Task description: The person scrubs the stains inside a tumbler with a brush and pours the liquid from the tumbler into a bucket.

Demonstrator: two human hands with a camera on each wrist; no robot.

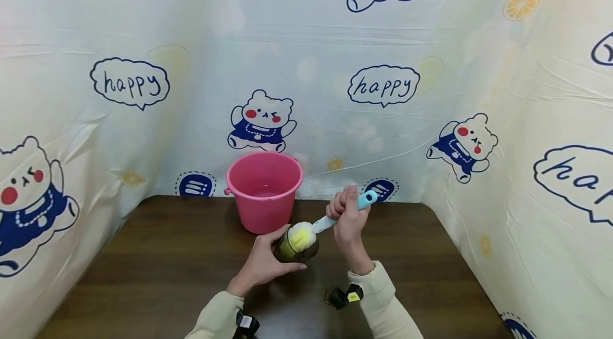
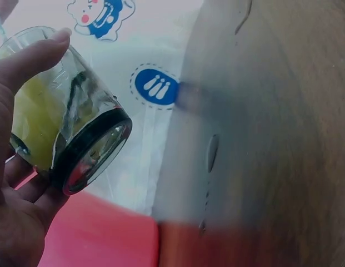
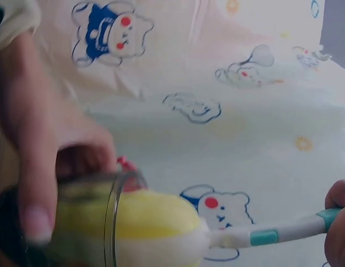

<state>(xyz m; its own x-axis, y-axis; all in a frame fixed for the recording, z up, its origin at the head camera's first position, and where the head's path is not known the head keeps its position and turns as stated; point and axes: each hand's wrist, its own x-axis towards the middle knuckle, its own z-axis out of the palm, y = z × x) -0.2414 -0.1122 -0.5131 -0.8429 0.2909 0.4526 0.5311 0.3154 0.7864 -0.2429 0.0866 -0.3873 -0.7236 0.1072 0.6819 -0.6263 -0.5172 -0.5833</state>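
Observation:
A see-through glass cup (image 2: 83, 105) with a dark base is gripped by my left hand (image 1: 268, 259), tilted with its mouth toward the right hand. Inside the mouth sits the yellow and white sponge head (image 3: 155, 222) of a cup brush. My right hand (image 1: 350, 216) holds the brush by its white and light-blue handle (image 1: 367, 199), fingers wrapped round it. In the right wrist view the left fingers (image 3: 36, 183) lie along the cup's side, and part of the sponge sticks out past the rim.
A pink bucket (image 1: 263, 211) stands at the back of the dark wooden table (image 1: 182, 264), just behind the left hand. Wet streaks (image 2: 213, 153) mark the tabletop. A printed curtain (image 1: 306, 62) encloses the back and sides.

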